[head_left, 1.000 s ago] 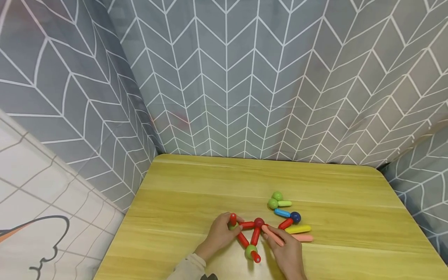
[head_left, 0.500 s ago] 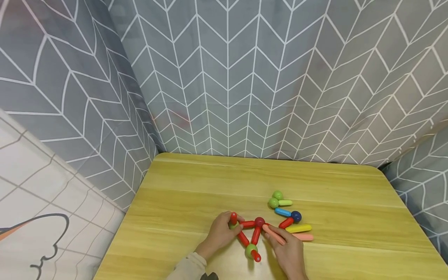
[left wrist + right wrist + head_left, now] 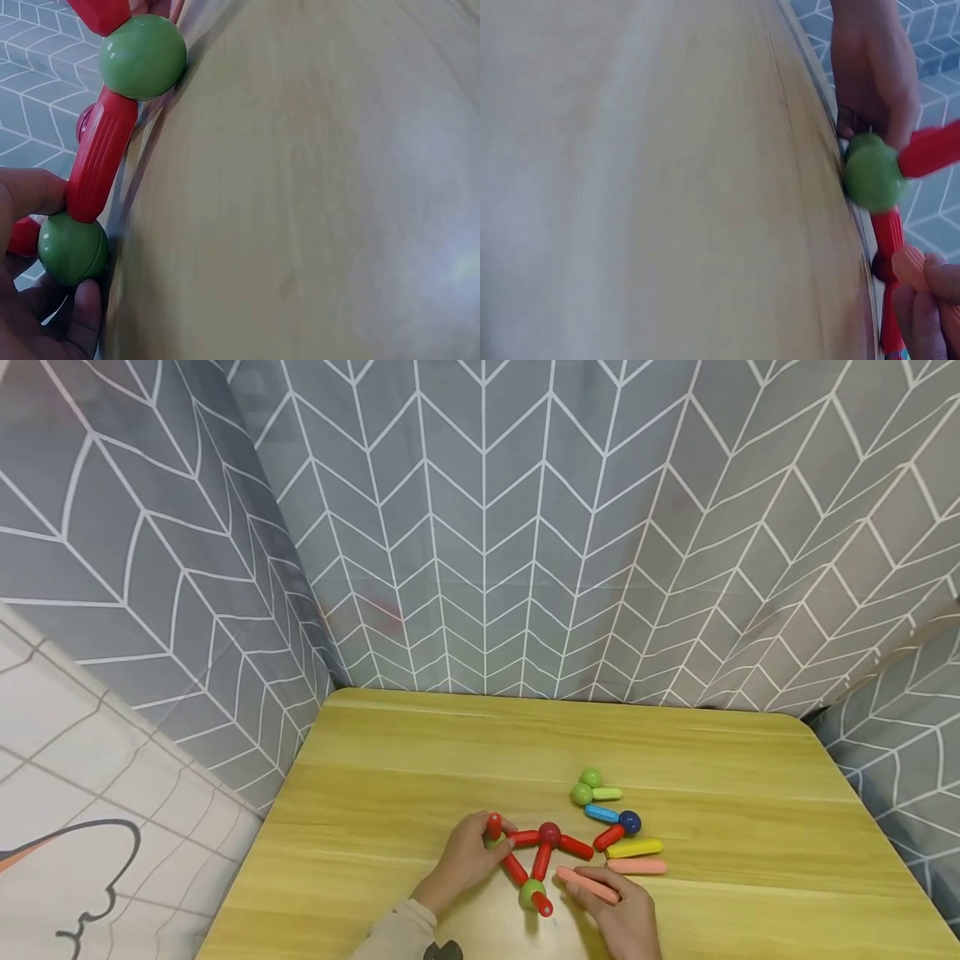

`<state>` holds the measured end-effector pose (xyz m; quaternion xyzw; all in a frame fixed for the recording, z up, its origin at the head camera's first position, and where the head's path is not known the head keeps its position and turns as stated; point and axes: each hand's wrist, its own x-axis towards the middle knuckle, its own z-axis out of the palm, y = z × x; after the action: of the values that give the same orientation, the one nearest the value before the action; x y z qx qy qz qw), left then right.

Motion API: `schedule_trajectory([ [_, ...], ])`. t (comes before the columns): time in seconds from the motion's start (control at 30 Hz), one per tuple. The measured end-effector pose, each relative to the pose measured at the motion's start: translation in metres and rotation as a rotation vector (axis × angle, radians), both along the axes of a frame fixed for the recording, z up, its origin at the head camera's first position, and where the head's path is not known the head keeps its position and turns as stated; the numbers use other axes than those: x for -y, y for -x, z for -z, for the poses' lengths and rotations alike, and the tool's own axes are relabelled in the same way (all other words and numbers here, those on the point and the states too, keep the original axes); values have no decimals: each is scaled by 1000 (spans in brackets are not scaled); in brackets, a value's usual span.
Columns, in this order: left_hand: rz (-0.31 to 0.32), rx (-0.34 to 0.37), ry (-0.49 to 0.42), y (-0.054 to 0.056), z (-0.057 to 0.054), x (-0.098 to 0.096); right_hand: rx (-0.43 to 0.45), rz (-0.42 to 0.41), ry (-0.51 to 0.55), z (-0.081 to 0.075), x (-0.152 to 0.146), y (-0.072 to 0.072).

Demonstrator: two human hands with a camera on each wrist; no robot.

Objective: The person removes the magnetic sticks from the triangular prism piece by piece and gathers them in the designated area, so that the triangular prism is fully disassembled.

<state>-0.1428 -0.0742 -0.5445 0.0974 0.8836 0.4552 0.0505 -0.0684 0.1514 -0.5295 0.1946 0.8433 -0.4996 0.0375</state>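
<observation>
My left hand (image 3: 463,860) grips a green ball (image 3: 73,249) at the left corner of a triangle of red sticks (image 3: 105,154). A dark red ball (image 3: 550,834) forms the far corner and another green ball (image 3: 532,893) the near one. From each green ball a further red stick points up or outward; one more red stick (image 3: 576,847) runs right from the dark red ball. Just right of the triangle, my right hand (image 3: 626,914) pinches a salmon-pink stick (image 3: 587,885) between thumb and fingers, its tip apart from the triangle.
Behind the right hand lie a loose salmon-pink stick (image 3: 636,866), a yellow stick (image 3: 634,848), a short red stick (image 3: 608,837), a navy ball (image 3: 630,822) and a blue stick (image 3: 602,813). Farther back are two light green balls (image 3: 582,793) and a light green stick (image 3: 607,793). A patterned curtain (image 3: 480,527) hangs behind the table (image 3: 420,735).
My right hand has drawn the salmon-pink stick toward me, away from the dark red ball, uncovering the red stick on that ball's right. The left hand keeps its grip on the green ball.
</observation>
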Motion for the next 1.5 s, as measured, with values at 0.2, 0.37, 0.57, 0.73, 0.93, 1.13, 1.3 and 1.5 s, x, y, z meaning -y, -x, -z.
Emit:
schedule_trajectory([
  [0.2, -14, 23, 5, 2, 1, 4, 50, 55, 42, -1, -24, -6],
  [0.37, -14, 13, 4, 3, 2, 6, 14, 43, 19, -2, -44, -8],
  [0.57, -11, 19, 0, 3, 2, 5, 84, 77, -17, 1, -59, -12],
  [0.73, -13, 23, 1, 3, 3, 5, 100, 138, 74, 4, -65, -11],
  [0.93, -20, 27, -2, 2, 4, 4, 78, 201, 110, 6, -69, -6],
  [1.13, -18, 26, 1, 1, 1, 4, 53, 241, 170, 11, -68, -3],
  [1.3, -19, 20, -1, 1, 1, 4, 24, 262, 143, 13, -63, -1],
  [1.5, -23, 4, -1, 1, 1, 4, -44, 274, 50, 13, -59, -1],
])
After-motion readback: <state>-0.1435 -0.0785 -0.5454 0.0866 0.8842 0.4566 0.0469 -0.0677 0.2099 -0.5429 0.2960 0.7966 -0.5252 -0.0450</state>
